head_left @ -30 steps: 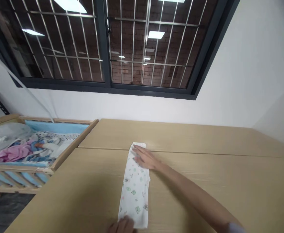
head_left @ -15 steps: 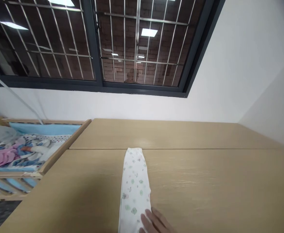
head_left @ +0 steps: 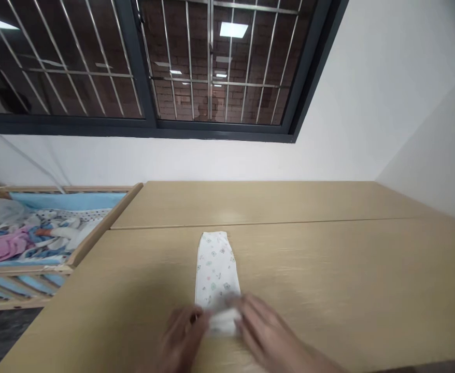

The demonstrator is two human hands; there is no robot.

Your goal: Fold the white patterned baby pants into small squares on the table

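Note:
A narrow white baby garment (head_left: 215, 264) with small green and grey prints lies lengthwise on the light wooden table (head_left: 328, 269). Its near end is lifted and turned over toward the far end. My left hand (head_left: 183, 339) holds that near end from the left and my right hand (head_left: 264, 334) holds it from the right. Both hands are blurred, and their fingers pinch the raised fold of cloth (head_left: 223, 313). The far end of the garment rests flat close to the seam between the two table tops.
A wooden crib (head_left: 95, 233) with blue lining stands against the table's left side, filled with a heap of mixed clothes (head_left: 25, 235). A white wall and a dark barred window (head_left: 150, 67) lie behind the table. Dark floor shows at the lower left.
My right hand slid from the garment's far end back to its near end. Both hands now grip the near end and have lifted it forward, so the visible strip looks shorter.

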